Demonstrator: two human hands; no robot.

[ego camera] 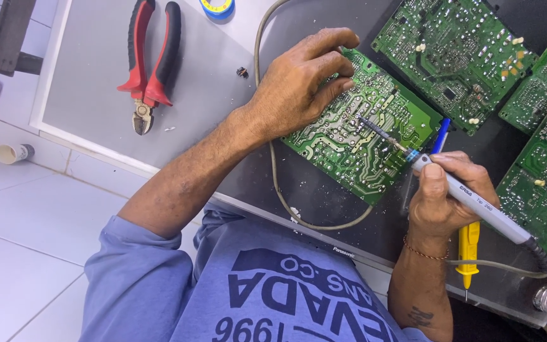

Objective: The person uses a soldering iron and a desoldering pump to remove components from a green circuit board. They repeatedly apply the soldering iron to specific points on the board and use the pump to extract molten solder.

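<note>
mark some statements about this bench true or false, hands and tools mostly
1. The right hand holds a soldering iron. True.
2. The left hand rests on a green circuit board. True.
3. The left hand grips the red pliers. False: they lie untouched on the grey panel.
4. The iron's tip is off the board. False: it is over the board's solder side.
5. A yellow screwdriver lies by the right wrist. True.

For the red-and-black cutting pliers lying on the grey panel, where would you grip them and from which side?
Probably the pliers by their two padded handles, coming from above: they lie flat, handles slightly spread, jaws pointing toward the panel edge. The left hand, resting on the green circuit board, is nearer; the right hand holds the soldering iron.
</note>
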